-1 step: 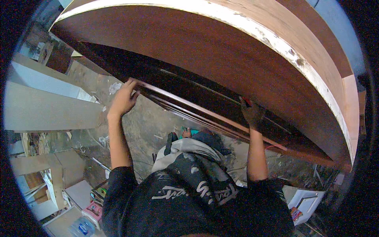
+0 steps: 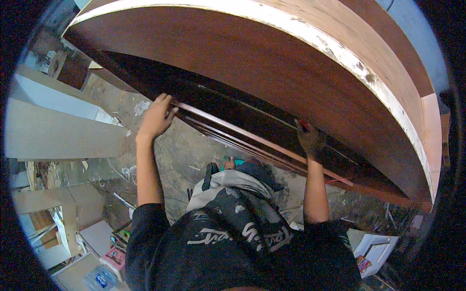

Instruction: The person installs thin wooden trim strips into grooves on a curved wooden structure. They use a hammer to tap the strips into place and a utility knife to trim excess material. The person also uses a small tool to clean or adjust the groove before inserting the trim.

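A big brown wooden cabinet piece [image 2: 272, 63] with a chipped white edge fills the upper view. Under it run long dark brown boards [image 2: 233, 128] stacked edge to edge. My left hand [image 2: 155, 116] grips the left end of the top board, with the fingers curled over its edge. My right hand [image 2: 309, 138] lies in shadow farther right, clasped on the same board's edge. A small red thing [image 2: 304, 125] shows at its fingertips, and I cannot tell what it is.
Pale white panels [image 2: 58, 121] stand at the left. The grey concrete floor [image 2: 184, 145] below carries scraps and wires. Small boxes and tools [image 2: 114, 252] lie at the lower left, and a white box [image 2: 374, 247] sits at the lower right.
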